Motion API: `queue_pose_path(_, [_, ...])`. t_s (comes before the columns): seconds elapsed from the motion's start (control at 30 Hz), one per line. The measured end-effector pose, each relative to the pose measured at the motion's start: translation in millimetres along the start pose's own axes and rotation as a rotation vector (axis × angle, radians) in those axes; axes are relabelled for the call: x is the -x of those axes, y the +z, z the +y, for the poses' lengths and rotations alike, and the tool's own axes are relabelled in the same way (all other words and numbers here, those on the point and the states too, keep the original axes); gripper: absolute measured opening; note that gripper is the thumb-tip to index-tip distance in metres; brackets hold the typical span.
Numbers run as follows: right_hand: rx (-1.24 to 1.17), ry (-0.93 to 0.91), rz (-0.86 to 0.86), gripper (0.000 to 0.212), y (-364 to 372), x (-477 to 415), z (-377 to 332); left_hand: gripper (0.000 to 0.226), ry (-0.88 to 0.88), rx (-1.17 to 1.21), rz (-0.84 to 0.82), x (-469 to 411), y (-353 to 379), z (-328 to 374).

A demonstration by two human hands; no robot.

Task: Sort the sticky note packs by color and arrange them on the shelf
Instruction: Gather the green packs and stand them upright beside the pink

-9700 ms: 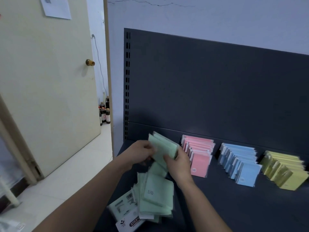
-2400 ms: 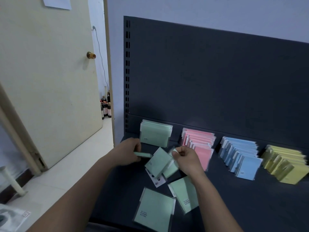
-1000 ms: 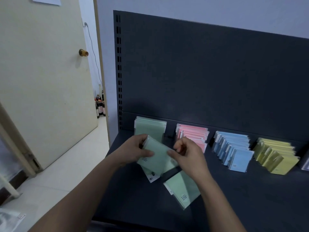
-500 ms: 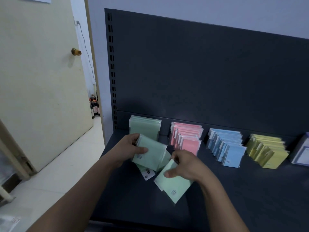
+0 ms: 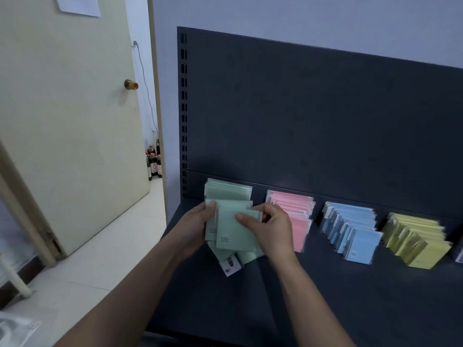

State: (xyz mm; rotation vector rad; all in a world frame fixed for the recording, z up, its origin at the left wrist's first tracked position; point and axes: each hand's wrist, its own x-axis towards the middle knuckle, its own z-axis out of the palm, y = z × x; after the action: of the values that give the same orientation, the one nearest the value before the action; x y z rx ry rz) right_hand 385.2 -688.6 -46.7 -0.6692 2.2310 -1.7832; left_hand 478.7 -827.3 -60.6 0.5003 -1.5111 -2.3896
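Here, both hands meet over the left end of the dark shelf (image 5: 325,301), holding a small stack of green sticky note packs (image 5: 233,231) upright between them. The left hand (image 5: 195,229) grips the stack's left edge: its thumb lies on the front near the top corner, and its fingers go round behind, where they cannot be seen. The right hand (image 5: 273,234) takes the right side, with its thumb (image 5: 241,217) pressed flat on the face of the front pack and its fingers curled over the upper right edge. The packs in the grip are fanned a little, so the front one sits lower and further right than those behind it.

Just below the hands, a few loose green packs (image 5: 250,256) lie on the shelf, partly hidden, along with one face-down pack (image 5: 231,266) showing a white label. Just behind the held stack, a green row (image 5: 228,191) stands against the shelf's back panel (image 5: 313,116). To its right come a pink row (image 5: 295,206), then a blue row (image 5: 350,229), then a yellow row (image 5: 416,239), each leaning back with gaps between the colours.

Left of the shelf, a cream door (image 5: 62,134) with a brass knob (image 5: 131,84) stands open, and dark bottles (image 5: 153,164) sit on the floor beyond it.
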Motion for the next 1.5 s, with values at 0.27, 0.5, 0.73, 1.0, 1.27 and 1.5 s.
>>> queue_pose_path(0.27, [0.052, -0.041, -0.019, 0.042, 20, -10, 4, 0.042, 0.135, -0.232, -0.017, 0, -11, -1])
queue_pose_path(0.5, [0.149, -0.125, -0.114, 0.039, 27, -27, 2, 0.038, 0.309, -0.604, 0.12, -30, -16, 15])
queue_pose_path(0.73, [0.334, -0.174, 0.018, 0.041, 34, -45, 12, 0.043, 0.369, -0.897, 0.283, -53, -18, 9])
queue_pose_path(1.0, [0.392, -0.097, -0.012, 0.035, 42, -43, 31, 0.045, 0.312, -0.942, 0.405, -51, -31, -11])
queue_pose_path(1.27, [0.506, -0.1, 0.06, 0.015, 47, -44, 37, 0.041, 0.363, -1.196, 0.468, -48, -28, -20])
queue_pose_path(1.5, [0.804, -0.112, -0.028, 0.029, 45, -44, 31, 0.05, 0.361, -1.241, 0.369, -49, -25, -24])
